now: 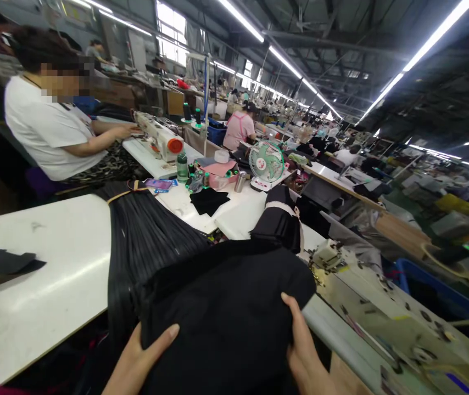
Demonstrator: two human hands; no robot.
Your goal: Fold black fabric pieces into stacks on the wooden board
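A stack of black fabric pieces (226, 312) fills the space in front of me, held up between both hands. My left hand (148, 351) grips its left edge, thumb lying on top and the fingers hidden beneath. On the right edge, my right hand (302, 345) is closed the same way, its thumb pressed on the cloth. Just beyond the stack, a bundle of long black strips (148, 236) tied with a tan band hangs over the table edge. A second black fabric bundle (278, 219), tied with a pale band, lies past the stack.
A sewing machine (383, 307) stands at my right. On the white table (65, 241) ahead are a green fan (266, 162), a bottle (182, 167), a phone (160, 184) and a black scrap (210, 202). At left, a co-worker in white (49, 129) sits at another sewing machine (158, 137).
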